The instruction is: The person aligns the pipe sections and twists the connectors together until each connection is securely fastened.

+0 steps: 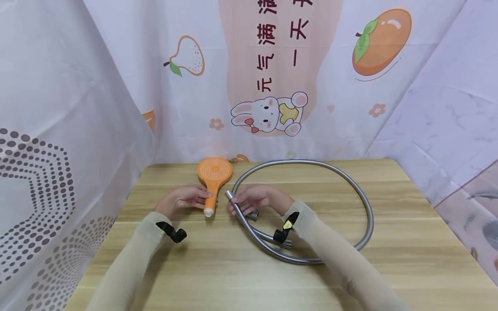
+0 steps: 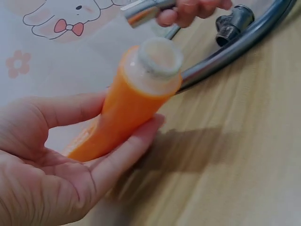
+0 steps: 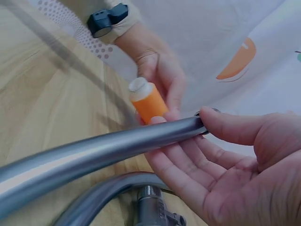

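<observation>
My left hand (image 1: 192, 197) pinches the orange handle of a shower head (image 1: 215, 170) between thumb and fingers. Its round perforated face lies toward the back of the table, and the white connector end points toward me. In the left wrist view that white end (image 2: 161, 59) shows large, tilted up. To the right of it, my right hand (image 1: 254, 198) holds one end of a grey metal shower hose (image 1: 367, 207), thumb on top and fingers beneath. The hose's metal end fitting (image 1: 228, 195) points toward the shower head, a short gap apart from it. The rest of the hose loops on the table.
A small metal valve-like fitting (image 2: 234, 23) lies on the wooden table (image 1: 186, 276) near the right hand. The hose's other end (image 1: 287, 244) rests under the right wrist. Printed cloth (image 1: 194, 108) hangs behind the table and along its sides.
</observation>
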`<state>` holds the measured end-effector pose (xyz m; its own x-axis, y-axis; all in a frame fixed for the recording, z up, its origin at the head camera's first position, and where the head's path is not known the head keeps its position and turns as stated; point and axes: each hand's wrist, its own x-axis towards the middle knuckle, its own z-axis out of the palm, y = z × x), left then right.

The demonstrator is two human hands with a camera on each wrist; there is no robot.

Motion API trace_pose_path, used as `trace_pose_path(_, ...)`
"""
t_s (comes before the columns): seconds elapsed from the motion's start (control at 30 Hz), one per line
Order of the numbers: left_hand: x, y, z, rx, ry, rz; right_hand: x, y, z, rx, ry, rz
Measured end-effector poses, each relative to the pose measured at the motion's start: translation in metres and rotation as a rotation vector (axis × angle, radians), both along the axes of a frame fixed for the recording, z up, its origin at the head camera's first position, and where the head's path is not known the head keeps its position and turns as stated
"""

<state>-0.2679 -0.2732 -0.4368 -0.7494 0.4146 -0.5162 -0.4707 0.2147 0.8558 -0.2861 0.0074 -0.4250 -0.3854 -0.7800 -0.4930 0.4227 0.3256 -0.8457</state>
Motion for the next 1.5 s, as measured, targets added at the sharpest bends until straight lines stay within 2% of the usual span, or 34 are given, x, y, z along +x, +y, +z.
trace_pose_path(0.17,0.000,0.000,-0.013,0.033,0.077,0.005,-0.001,0.006,0.002,-0.066,-0.036,-0.080)
trace_pose_path(0.3,0.001,0.000,-0.020,0.069,0.129,0.030,0.000,0.012,0.006,-0.119,-0.041,-0.102)
trace_pose_path(0.43,-0.004,0.009,-0.019,0.150,0.190,0.105,0.001,0.019,0.014,-0.167,-0.011,-0.124)
trace_pose_path(0.57,-0.011,0.024,-0.003,0.227,0.250,0.170,0.002,0.028,0.024,-0.212,0.073,-0.145)
trace_pose_path(0.8,-0.024,0.053,0.047,0.332,0.387,0.293,-0.003,0.042,0.043,-0.311,0.303,-0.204)
trace_pose_path(0.93,-0.028,0.068,0.072,0.337,0.494,0.314,-0.009,0.049,0.053,-0.348,0.369,-0.209)
trace_pose_path(1.1,-0.030,0.087,0.096,0.378,0.633,0.310,-0.016,0.057,0.063,-0.365,0.415,-0.227)
trace_pose_path(1.3,-0.032,0.103,0.111,0.512,0.729,0.394,-0.029,0.067,0.068,-0.337,0.519,-0.242)
trace_pose_path(1.5,-0.036,0.116,0.114,0.681,0.702,0.488,-0.032,0.079,0.069,-0.298,0.667,-0.170)
